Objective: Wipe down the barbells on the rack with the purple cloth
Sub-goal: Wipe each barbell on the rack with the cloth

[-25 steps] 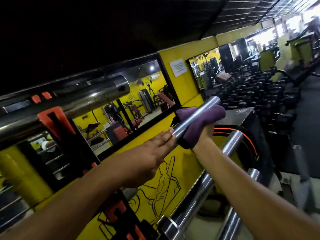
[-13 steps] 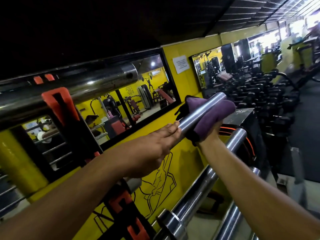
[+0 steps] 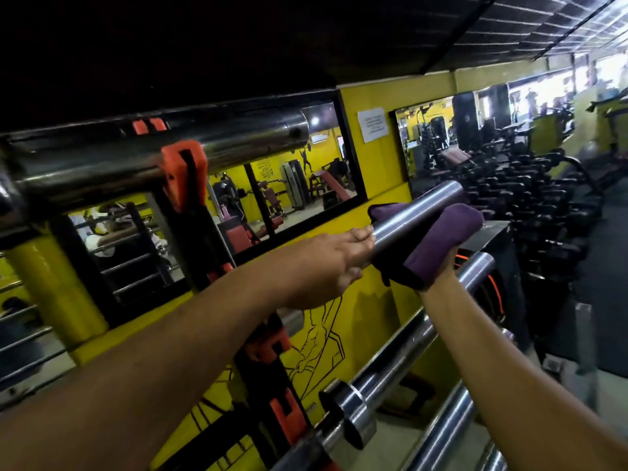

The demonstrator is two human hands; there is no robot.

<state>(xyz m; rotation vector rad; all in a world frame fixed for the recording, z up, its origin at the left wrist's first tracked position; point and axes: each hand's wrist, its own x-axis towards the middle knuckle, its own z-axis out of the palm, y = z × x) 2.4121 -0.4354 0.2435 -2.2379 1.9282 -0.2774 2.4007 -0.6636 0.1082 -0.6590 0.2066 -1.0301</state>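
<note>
1. Since a second ago your right hand (image 3: 438, 270) and the cloth (image 3: 438, 246) have slid a little further out along the bar (image 3: 418, 214), toward its free end at right of centre; your left hand (image 3: 326, 266) has kept its place on the bar.
2. Your right hand is mostly hidden under the cloth, fingers wrapped round the bar through it. Your left fingers (image 3: 360, 237) lie fairly straight against the bar, steadying it; whether the thumb closes beneath, I cannot tell.
3. Expect the bar to be heavy, rigid and slick: smooth steel, likely to roll in its orange hook (image 3: 183, 171). Keep the left hand bracing it.
4. Expect the cloth to be soft and light; grip the bar through it and it should slide easily.
5. More bars wait: one upper left (image 3: 153, 158), two lower right (image 3: 401, 372).
</note>
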